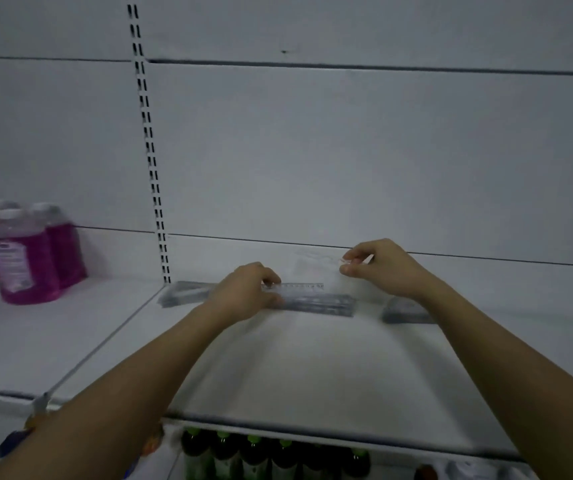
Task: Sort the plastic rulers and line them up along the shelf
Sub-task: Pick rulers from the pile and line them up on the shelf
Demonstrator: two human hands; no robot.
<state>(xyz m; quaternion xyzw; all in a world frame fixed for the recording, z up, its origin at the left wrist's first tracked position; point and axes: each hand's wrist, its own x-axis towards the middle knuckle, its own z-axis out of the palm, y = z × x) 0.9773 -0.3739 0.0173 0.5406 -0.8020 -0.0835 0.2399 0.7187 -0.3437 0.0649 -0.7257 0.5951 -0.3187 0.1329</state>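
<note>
Item: clear plastic ruler (293, 287), far on the shelf (313, 368), above a ruler stack (316, 304). Your left hand (245, 295) pinches one end; your right hand (384, 266) pinches a transparent piece. Risk: a careless nudge could scatter the stack.

Two bare forearms, sleeveless, left hand (248, 292) and right hand (384, 266) ungloved.

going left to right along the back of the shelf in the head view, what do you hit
pink bottles → slotted upright → left ruler stack → left hand → clear ruler → right hand → right ruler stack
</note>
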